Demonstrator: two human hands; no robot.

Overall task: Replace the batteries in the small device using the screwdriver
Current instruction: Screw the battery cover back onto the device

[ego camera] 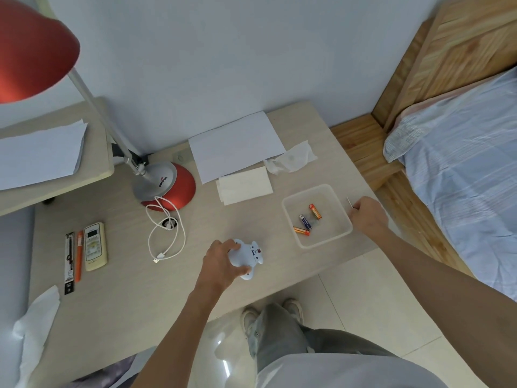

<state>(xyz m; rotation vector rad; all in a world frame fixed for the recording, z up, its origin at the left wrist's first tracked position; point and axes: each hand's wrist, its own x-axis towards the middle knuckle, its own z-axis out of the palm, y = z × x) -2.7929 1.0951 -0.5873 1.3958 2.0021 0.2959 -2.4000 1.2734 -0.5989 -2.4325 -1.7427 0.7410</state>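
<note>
A small white bear-shaped device (pixel 249 256) lies on the desk near its front edge, and my left hand (pixel 222 261) grips it from the left. To the right stands a clear plastic tray (pixel 343 212) holding three batteries (pixel 305 222), two orange and one dark blue. Just past the tray's right rim, my right hand (pixel 368 214) is closed around a thin screwdriver (pixel 349 203), whose metal tip sticks up above the fist.
A red desk lamp (pixel 167 183) stands at the back left, with a white cable (pixel 165 233) coiled before it. A remote (pixel 95 245), pens, paper sheets (pixel 235 144) and tissues (pixel 291 158) lie on the desk. A bed sits to the right.
</note>
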